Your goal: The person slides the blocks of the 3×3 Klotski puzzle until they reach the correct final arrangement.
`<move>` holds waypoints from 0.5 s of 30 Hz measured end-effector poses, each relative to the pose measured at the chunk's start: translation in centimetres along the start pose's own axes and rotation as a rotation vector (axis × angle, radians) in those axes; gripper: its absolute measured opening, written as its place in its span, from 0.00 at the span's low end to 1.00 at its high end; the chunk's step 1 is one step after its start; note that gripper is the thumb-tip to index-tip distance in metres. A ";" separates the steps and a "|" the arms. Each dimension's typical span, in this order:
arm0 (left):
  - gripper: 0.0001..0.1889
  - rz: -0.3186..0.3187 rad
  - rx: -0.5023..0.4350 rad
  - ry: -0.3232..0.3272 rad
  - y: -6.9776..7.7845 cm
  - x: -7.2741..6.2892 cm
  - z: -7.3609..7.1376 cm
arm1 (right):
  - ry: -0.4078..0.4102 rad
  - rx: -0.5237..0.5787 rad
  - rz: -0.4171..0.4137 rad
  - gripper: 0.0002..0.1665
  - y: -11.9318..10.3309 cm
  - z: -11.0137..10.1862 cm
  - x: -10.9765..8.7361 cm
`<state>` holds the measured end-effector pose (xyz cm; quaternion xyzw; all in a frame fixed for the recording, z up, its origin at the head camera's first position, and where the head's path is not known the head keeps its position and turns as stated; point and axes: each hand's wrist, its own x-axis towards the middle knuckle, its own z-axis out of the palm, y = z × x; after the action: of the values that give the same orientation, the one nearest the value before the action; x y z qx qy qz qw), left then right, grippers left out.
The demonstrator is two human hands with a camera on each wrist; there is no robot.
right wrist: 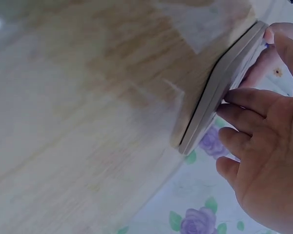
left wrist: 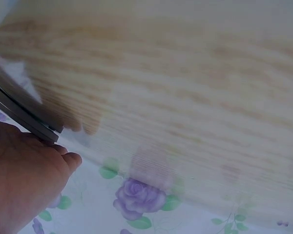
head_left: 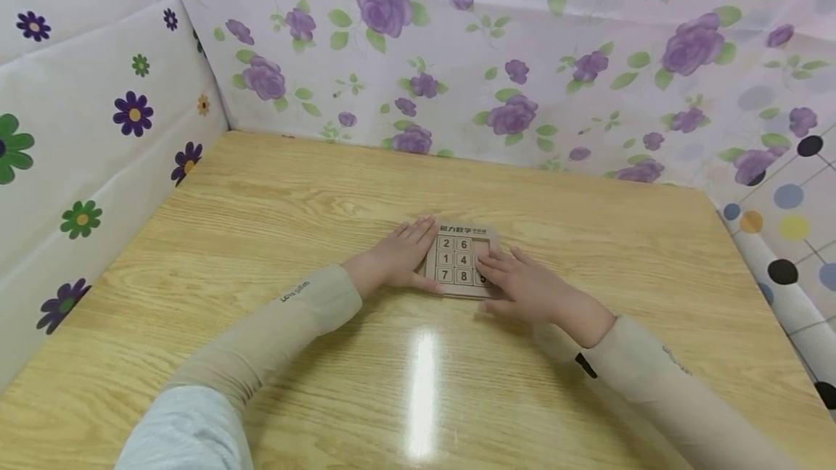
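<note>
A wooden sliding number puzzle (head_left: 464, 293) lies flat on the table, with tiles such as 2, 6, 1, 4, 7 and 8 showing. An uncovered gap is at its upper right. Along the puzzle's left side rests my left hand (head_left: 406, 252), fingers straight toward the top corner and thumb at the lower edge. My right hand (head_left: 525, 285) touches the right column with extended fingertips, hiding the middle tile and part of the 5. Seen edge-on, the board (right wrist: 219, 87) stands beside the right fingers (right wrist: 244, 117) in the right wrist view.
The wood-grain table (head_left: 313, 201) stretches around the puzzle, with a bright reflection in front. A purple-flowered cloth (head_left: 457, 64) hangs behind it. Another flowered cloth (head_left: 98, 165) hangs at the left, and a dotted one (head_left: 784, 238) at the right.
</note>
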<state>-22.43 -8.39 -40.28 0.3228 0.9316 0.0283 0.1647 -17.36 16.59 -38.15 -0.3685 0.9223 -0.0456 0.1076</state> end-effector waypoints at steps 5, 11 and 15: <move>0.62 -0.002 -0.001 0.002 -0.1 0.0 0.1 | -0.001 -0.003 0.020 0.43 0.4 0.0 0.6; 0.62 0.006 -0.016 0.007 0.0 0.0 0.2 | 0.011 -0.016 0.037 0.43 0.9 -0.1 1.4; 0.62 0.000 -0.006 0.010 -0.1 0.0 0.2 | 0.022 -0.025 0.037 0.43 1.0 -0.3 1.7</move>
<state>-22.41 -8.46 -40.49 0.3223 0.9323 0.0327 0.1609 -19.26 16.14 -38.31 -0.3521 0.9305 -0.0363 0.0938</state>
